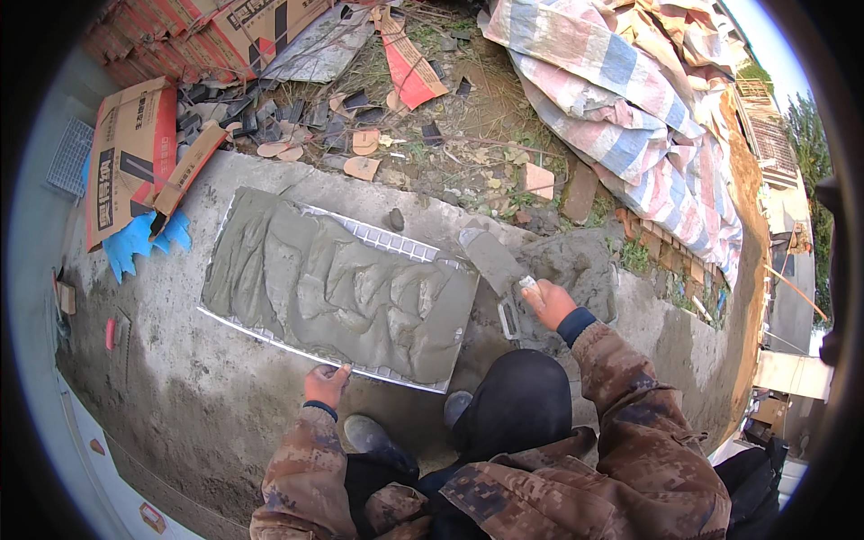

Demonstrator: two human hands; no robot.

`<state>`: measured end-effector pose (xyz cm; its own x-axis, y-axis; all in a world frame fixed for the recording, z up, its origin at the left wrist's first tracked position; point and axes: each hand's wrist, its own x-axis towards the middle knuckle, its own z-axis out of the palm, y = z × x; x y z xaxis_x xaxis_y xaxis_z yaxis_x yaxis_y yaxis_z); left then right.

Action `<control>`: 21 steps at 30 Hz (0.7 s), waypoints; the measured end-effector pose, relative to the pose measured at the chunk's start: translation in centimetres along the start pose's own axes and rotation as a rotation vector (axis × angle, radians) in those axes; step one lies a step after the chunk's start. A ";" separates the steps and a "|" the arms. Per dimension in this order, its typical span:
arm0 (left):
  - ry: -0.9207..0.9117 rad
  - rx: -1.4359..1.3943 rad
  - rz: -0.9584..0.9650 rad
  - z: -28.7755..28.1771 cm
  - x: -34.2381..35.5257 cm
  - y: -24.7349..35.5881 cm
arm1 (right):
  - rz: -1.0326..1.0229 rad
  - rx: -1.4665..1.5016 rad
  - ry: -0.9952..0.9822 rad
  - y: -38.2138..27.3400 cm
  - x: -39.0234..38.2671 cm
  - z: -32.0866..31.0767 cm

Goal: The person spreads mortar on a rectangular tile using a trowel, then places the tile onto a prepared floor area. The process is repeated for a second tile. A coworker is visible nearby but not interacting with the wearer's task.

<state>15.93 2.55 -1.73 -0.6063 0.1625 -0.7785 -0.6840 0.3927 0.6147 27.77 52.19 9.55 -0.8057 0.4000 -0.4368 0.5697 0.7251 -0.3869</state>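
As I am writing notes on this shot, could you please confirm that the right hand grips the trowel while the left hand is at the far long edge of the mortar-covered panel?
Not quite: the head view shows the left hand at the near long edge of the mortar-covered panel. The right hand does grip the trowel.

Mortar on a tile, tub just right of it, trowel between the two, cardboard box off left, tarp behind the tub
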 end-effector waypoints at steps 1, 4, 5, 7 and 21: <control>-0.018 -0.031 -0.010 0.0 0.0 0.0 | -0.083 -0.021 -0.044 -1.0 0.0 0.0; 0.010 0.038 -0.008 0.0 -0.1 0.3 | -0.287 -0.224 -0.150 -4.7 1.0 0.6; 0.008 0.027 -0.009 0.0 -0.2 0.4 | -0.378 -0.278 -0.128 -5.9 1.6 1.1; 0.030 0.043 0.007 0.1 -0.3 0.5 | -0.567 -0.358 -0.046 -7.7 2.8 1.8; 0.042 -0.065 0.013 0.6 -0.7 0.6 | -0.245 -0.049 -0.150 -5.8 7.3 3.2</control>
<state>16.18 3.24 -0.86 -0.6307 0.1283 -0.7653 -0.7000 0.3314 0.6325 19.15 49.09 5.97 -0.8835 0.1246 -0.4515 0.3493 0.8175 -0.4580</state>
